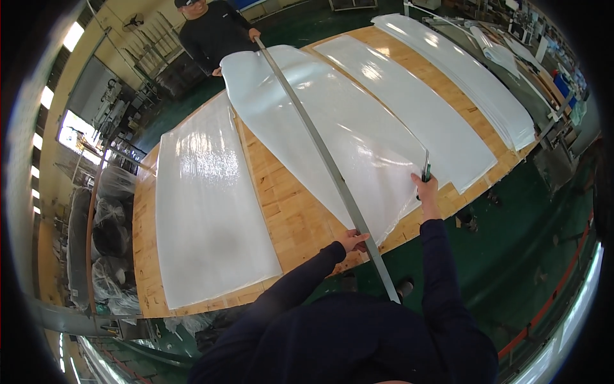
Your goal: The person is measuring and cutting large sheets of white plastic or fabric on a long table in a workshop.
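A long grey metal straightedge (pixel 311 128) lies aslant over a glossy white sheet (pixel 368 137), its near end sticking out past the table edge. My left hand (pixel 353 241) grips the straightedge near that end, with fingers closed on it. In my right hand (pixel 427 187) is a pair of scissors (pixel 426 169) with dark handles, blades pointing away from me beside the sheet's right edge. Across the table, another person (pixel 214 35) in dark clothes has one hand on the straightedge's far end and the other by the sheet's raised far corner.
The wooden table (pixel 281 185) bears more white sheets: one at left (pixel 208 205), one right of the middle (pixel 409 96) and a stack (pixel 457 77) at far right. Plastic-wrapped dark bundles (pixel 109 237) stand along the left side. A cluttered bench (pixel 505 57) is beyond the right end.
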